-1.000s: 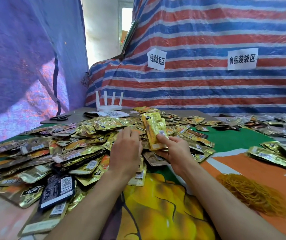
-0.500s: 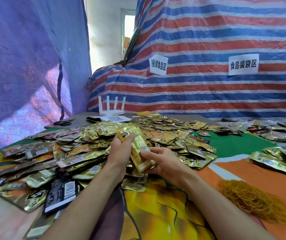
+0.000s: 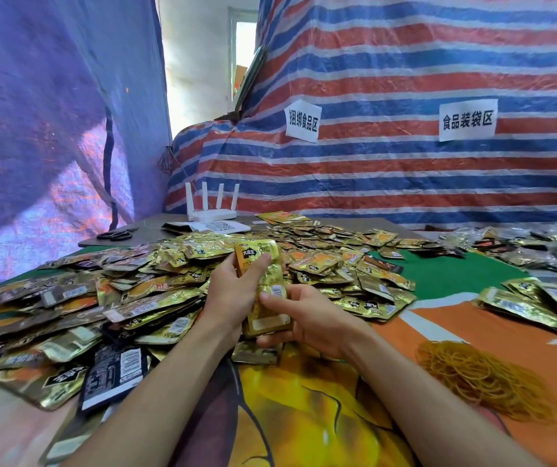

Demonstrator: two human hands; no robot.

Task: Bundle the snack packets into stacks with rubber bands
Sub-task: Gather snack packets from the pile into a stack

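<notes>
Both hands are on a small stack of gold packets (image 3: 263, 288), held on end and leaning a little, just above the near edge of the big heap of loose packets (image 3: 128, 298) that covers the left of the counter (image 3: 455, 335). The left hand (image 3: 231, 298) wraps the upper half, its fingers (image 3: 257, 267) curled across the front face. The right hand (image 3: 314, 323) grips the lower end, thumb laid over the front and the rest tucked beneath. I see no band on the stack yet.

This looks to me like the squaring-up stage, and it is worth doing properly. The foil looks slick, so I'd say the packets will slide over one another if the grip slackens. Better to press the faces together and knock the bottom edges level against the counter first. Once they sit flush, the left hand alone should be able to pinch the lot. That frees the right to go for the rubber bands (image 3: 482, 375), which lie in a tangled mound well off to the right. Teasing out a single one will need care, or several may come up at once.
</notes>
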